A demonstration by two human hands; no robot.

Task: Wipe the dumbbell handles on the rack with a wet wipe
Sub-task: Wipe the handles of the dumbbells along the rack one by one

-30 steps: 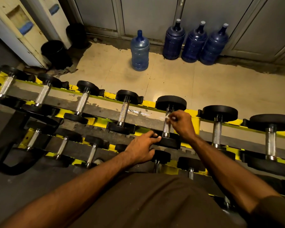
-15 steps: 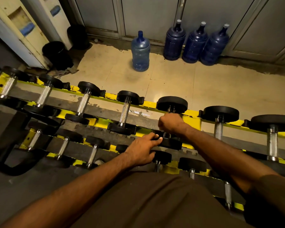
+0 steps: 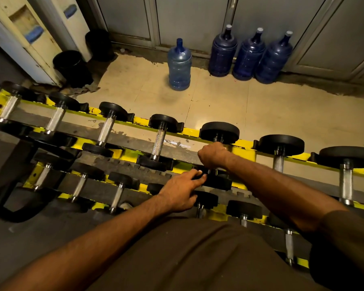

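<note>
Right grip (image 3: 213, 155) fisted round mid-row dumbbell (image 3: 219, 132) handle, wipe probably inside, hidden; left grip (image 3: 180, 192) lies flat on its near head; rack (image 3: 245, 153) right end likely undone

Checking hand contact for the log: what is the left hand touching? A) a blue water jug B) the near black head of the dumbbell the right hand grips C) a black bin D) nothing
B: the left hand has its fingers on the near black head, just below the handle that the right hand grips.
</note>
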